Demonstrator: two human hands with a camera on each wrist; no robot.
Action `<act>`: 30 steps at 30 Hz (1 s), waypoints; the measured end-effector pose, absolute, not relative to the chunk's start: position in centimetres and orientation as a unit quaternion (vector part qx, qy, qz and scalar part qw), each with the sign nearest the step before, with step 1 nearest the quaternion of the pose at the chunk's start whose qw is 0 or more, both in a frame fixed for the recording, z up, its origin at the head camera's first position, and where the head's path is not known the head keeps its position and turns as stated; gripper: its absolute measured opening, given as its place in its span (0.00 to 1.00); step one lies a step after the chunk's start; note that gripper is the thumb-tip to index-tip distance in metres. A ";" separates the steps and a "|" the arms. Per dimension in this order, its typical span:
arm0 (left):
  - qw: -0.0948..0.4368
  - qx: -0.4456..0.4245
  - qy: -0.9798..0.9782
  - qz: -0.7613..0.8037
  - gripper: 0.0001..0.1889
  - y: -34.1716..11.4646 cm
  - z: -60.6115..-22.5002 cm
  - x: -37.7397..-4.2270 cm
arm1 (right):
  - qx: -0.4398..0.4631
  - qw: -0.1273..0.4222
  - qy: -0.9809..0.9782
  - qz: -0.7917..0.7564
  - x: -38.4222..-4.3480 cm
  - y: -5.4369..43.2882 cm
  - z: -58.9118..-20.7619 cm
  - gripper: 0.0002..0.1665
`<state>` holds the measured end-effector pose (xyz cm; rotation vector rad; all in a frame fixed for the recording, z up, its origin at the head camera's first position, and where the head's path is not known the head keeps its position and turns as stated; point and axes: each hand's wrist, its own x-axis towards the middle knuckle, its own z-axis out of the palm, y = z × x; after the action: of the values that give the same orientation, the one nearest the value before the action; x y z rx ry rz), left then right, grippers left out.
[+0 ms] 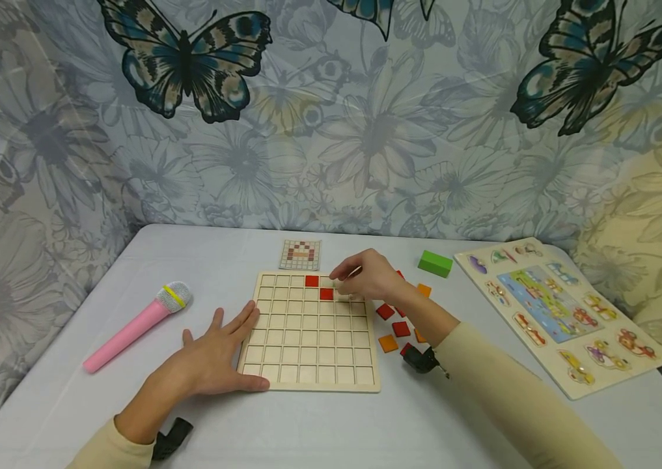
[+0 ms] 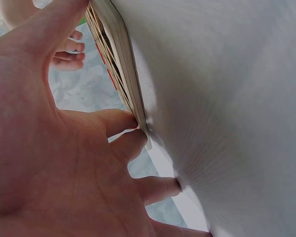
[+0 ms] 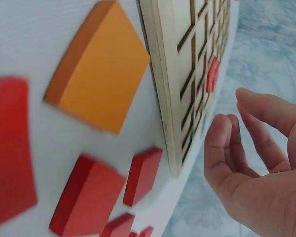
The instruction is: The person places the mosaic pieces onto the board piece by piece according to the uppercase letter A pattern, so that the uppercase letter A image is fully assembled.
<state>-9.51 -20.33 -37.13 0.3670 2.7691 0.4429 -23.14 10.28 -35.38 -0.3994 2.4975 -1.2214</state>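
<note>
We see the right hand [image 1: 368, 277] with fingers bent, nothing visible between them, over the far right of the grid board [image 1: 310, 339].
The left hand [image 1: 213, 358] is spread, gripping nothing, touching the board's left rim. Two red tiles [image 1: 326, 294] sit in cells near its far edge; loose red tiles [image 1: 401, 329] and orange tiles [image 1: 388, 343] lie just right of it. We judge the tiles light, stiff and smooth, best pinched by opposite edges. Beyond the board lies a pattern card [image 1: 300, 255]; well left of the board, a pink microphone [image 1: 131, 335].
</note>
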 end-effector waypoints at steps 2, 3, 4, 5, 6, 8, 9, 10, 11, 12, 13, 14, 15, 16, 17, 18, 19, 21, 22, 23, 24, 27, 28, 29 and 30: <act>0.156 0.127 0.968 0.152 0.68 -20.3 -37.1 -9.5 | -0.142 0.162 0.877 -0.430 -23.0 10.9 -35.0 0.15; 0.156 0.126 0.968 0.151 0.68 -20.3 -37.1 -9.4 | -0.142 0.159 0.877 -0.430 -23.0 11.1 -34.9 0.15; 0.156 0.126 0.968 0.151 0.67 -20.3 -37.1 -9.4 | -0.141 0.156 0.878 -0.429 -23.0 11.4 -34.8 0.15; 0.156 0.126 0.968 0.151 0.67 -20.3 -37.0 -9.4 | -0.140 0.153 0.878 -0.431 -23.0 11.7 -34.7 0.15; 0.156 0.125 0.968 0.151 0.67 -20.3 -37.0 -9.4 | -0.137 0.152 0.878 -0.432 -23.0 12.0 -34.6 0.15; 0.157 0.126 0.968 0.152 0.67 -20.3 -37.0 -9.4 | -0.131 0.149 0.878 -0.435 -23.0 12.7 -34.6 0.15; 0.157 0.126 0.967 0.153 0.67 -20.3 -37.0 -9.4 | -0.128 0.148 0.878 -0.437 -23.0 13.0 -34.6 0.15; 0.157 0.126 0.967 0.153 0.67 -20.3 -37.0 -9.4 | -0.125 0.147 0.878 -0.437 -23.0 13.4 -34.7 0.15; 0.158 0.126 0.967 0.153 0.67 -20.3 -37.0 -9.4 | -0.123 0.146 0.879 -0.437 -23.0 13.7 -34.7 0.15; 0.157 0.126 0.968 0.153 0.67 -20.3 -37.0 -9.4 | -0.119 0.144 0.880 -0.437 -23.1 14.1 -34.7 0.15; 0.157 0.126 0.968 0.152 0.67 -20.2 -37.1 -9.4 | -0.116 0.141 0.882 -0.434 -23.1 14.4 -34.7 0.16; 0.157 0.126 0.968 0.152 0.67 -20.2 -37.1 -9.4 | -0.113 0.138 0.883 -0.433 -23.2 14.8 -34.8 0.16; 0.157 0.126 0.968 0.152 0.67 -20.2 -37.1 -9.4 | -0.108 0.136 0.885 -0.431 -23.2 15.2 -34.7 0.16; 0.158 0.125 0.968 0.152 0.67 -20.2 -37.1 -9.4 | -0.104 0.135 0.887 -0.429 -23.3 15.5 -34.7 0.16; 0.157 0.125 0.968 0.152 0.67 -20.2 -37.1 -9.3 | -0.101 0.134 0.887 -0.430 -23.3 15.9 -34.7 0.16; 0.158 0.125 0.968 0.152 0.67 -20.2 -37.1 -9.3 | -0.099 0.133 0.888 -0.429 -23.4 16.3 -34.7 0.16; 0.158 0.125 0.968 0.152 0.67 -20.2 -37.1 -9.3 | -0.097 0.133 0.889 -0.427 -23.4 16.6 -34.8 0.16; 0.158 0.125 0.968 0.151 0.67 -20.2 -37.0 -9.3 | -0.092 0.133 0.891 -0.425 -23.5 17.3 -34.8 0.17; 0.159 0.124 0.968 0.151 0.67 -20.2 -37.0 -9.3 | -0.089 0.133 0.892 -0.423 -23.5 17.6 -34.9 0.17; 0.159 0.124 0.968 0.150 0.67 -20.2 -37.0 -9.3 | -0.087 0.133 0.893 -0.421 -23.6 17.9 -35.0 0.17; 0.158 0.124 0.968 0.149 0.67 -20.2 -37.0 -9.3 | -0.084 0.131 0.895 -0.417 -23.7 18.2 -35.1 0.17; 0.159 0.124 0.968 0.149 0.67 -20.1 -37.0 -9.3 | -0.078 0.126 0.899 -0.413 -23.9 19.0 -35.5 0.17; 0.158 0.125 0.968 0.149 0.67 -20.1 -37.0 -9.3 | -0.076 0.126 0.899 -0.412 -24.1 19.2 -35.6 0.17; 0.158 0.126 0.968 0.149 0.67 -20.1 -37.0 -9.3 | -0.075 0.125 0.900 -0.411 -24.1 19.4 -35.8 0.18; 0.159 0.126 0.968 0.149 0.67 -20.1 -37.0 -9.3 | -0.073 0.124 0.900 -0.411 -24.2 19.6 -35.9 0.18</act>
<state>-9.31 -20.09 -37.01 0.3613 2.7669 0.4262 -24.24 19.62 -35.90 -0.2116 2.6251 -1.1968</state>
